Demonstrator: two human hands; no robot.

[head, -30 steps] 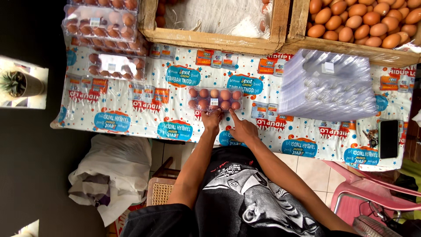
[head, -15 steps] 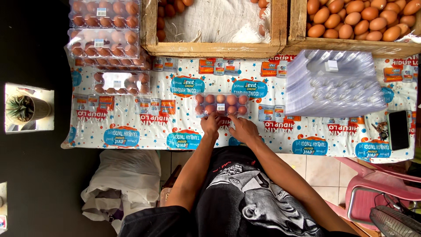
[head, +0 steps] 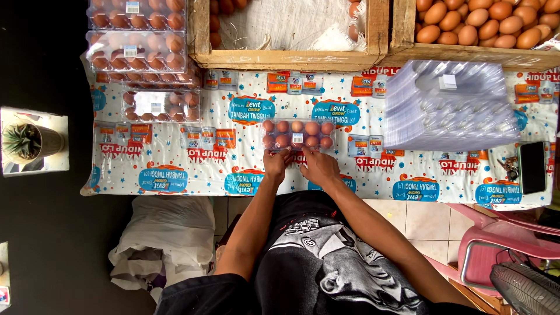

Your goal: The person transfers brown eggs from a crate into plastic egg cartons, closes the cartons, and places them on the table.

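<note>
Both hands rest at the near edge of a clear plastic egg carton (head: pixel 298 134) filled with brown eggs: the left hand (head: pixel 277 164) presses its fingers on the carton's near left corner, and the right hand (head: pixel 318 167) lays its fingers along the near rim just beside it, neither clenched. That carton sits on a printed table cover (head: pixel 175 157), directly beyond the fingertips. Well off to the left of the hands lie more filled cartons (head: pixel 137 44), stacked. To the right stands a pile of empty clear cartons (head: pixel 449 108), and farther right a dark phone (head: pixel 531 167). Beyond the hands are two wooden crates (head: pixel 291 58), the right one holding loose eggs (head: pixel 478 23).
</note>
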